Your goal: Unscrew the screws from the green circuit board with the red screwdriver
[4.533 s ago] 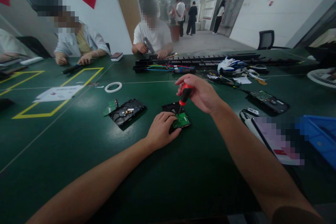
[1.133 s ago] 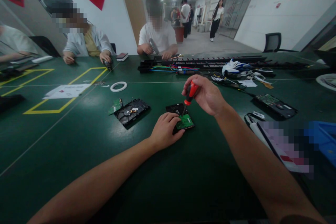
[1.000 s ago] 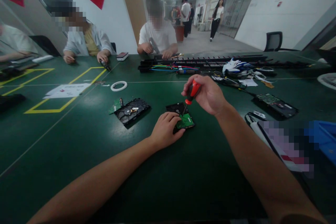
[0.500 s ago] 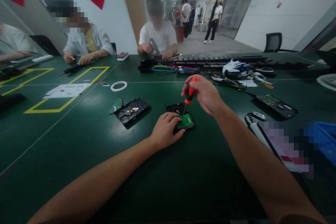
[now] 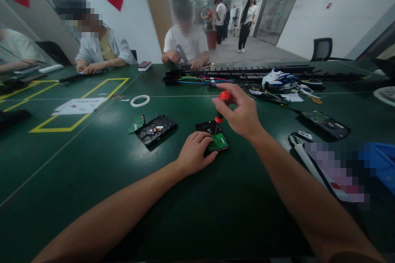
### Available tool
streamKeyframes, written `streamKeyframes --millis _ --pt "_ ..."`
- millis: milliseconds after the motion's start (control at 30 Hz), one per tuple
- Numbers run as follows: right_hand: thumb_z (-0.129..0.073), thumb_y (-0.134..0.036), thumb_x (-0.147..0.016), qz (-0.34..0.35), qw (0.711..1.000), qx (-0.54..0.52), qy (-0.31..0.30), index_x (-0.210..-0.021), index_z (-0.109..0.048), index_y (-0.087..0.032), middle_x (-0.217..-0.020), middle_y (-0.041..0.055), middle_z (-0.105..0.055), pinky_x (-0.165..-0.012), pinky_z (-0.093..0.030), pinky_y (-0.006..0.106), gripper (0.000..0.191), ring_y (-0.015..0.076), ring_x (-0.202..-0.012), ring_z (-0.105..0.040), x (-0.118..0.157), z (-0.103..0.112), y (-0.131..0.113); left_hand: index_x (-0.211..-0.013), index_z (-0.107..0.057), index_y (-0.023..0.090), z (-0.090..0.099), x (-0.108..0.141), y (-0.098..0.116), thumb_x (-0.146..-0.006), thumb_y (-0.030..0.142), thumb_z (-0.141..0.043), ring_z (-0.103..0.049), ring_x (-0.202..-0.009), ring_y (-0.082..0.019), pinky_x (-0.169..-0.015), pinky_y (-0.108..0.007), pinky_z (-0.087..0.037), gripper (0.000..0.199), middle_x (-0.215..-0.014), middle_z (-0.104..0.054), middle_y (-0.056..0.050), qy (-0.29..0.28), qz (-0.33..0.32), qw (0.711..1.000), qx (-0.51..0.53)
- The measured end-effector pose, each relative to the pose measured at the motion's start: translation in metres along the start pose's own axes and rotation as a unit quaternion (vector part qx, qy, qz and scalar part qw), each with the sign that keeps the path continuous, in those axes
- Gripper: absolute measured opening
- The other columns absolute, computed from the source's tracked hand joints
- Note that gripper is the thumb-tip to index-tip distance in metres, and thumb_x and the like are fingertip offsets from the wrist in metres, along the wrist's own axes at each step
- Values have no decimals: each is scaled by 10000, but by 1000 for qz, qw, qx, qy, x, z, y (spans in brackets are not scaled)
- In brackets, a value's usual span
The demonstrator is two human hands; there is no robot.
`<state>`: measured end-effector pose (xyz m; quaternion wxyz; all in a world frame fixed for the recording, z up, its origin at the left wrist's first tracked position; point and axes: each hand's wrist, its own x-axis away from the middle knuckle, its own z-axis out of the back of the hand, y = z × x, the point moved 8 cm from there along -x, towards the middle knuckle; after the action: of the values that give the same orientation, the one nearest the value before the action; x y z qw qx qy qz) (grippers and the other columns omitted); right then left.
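A hard drive (image 5: 205, 128) with a green circuit board (image 5: 219, 143) lies on the green table in front of me. My left hand (image 5: 195, 152) grips its left and near side, covering part of it, with the thumb along the near edge. In my right hand (image 5: 239, 109) is a red and black screwdriver (image 5: 219, 111), held near upright between thumb and fingers with its shaft down to the board. The exact spot where the tip meets the board is too small to make out. Left of it lies a second, opened hard drive (image 5: 157, 130) beside a loose circuit board (image 5: 135, 124).
A white tape roll (image 5: 140, 101) and a paper sheet (image 5: 78, 106) lie left. Black rails with coloured wires (image 5: 197, 80) and gloves (image 5: 276, 79) stretch across the back. Another hard drive (image 5: 325, 125) and a blue crate (image 5: 381, 164) stand right. Co-workers sit opposite.
My right hand has turned around the screwdriver and loosened its fingers, the thumb now lying on the near side of the handle. The left hand and hard drive stay put.
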<state>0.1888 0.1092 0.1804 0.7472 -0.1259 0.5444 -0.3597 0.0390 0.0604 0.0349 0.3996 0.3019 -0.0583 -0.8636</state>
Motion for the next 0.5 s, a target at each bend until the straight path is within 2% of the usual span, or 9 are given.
streamKeyframes --millis 100,200,333,500 --pt "-743 -478 -988 48 997 59 3 -1253 -733 -268 -1068 35 -768 -917 -569 397 338 210 -908 -696 0 1 -11 -1264 -675 230 -1 0 0 -960 396 -766 -635 -1283 -330 -1124 -555 -538 358 -1334 -691 -110 -4 0 1000 -2" --pt "-705 -517 -1004 65 993 101 10 -1204 -729 -258 -1048 53 -764 -916 -555 401 329 226 -929 -685 1 1 -17 -1254 -678 227 1 -1 1 -959 395 -766 -636 -1270 -327 -1117 -545 -540 351 -1332 -689 -110 -3 -3 1000 -7" --pt "-574 -390 -1043 81 987 138 32 -1216 -699 -221 -1125 110 -754 -967 -535 435 272 264 -1040 -689 4 1 -22 -1242 -680 223 3 -2 3 -965 393 -757 -637 -1269 -326 -1115 -539 -538 335 -1334 -689 -113 -2 -1 1000 -12" --pt "-567 -373 -1031 57 982 172 46 -1076 -685 -230 -1002 87 -752 -897 -526 411 190 246 -902 -679 4 5 -20 -1253 -681 221 2 -2 3 -961 396 -760 -631 -1282 -334 -1118 -555 -536 350 -1334 -689 -119 -6 1 1000 -10"
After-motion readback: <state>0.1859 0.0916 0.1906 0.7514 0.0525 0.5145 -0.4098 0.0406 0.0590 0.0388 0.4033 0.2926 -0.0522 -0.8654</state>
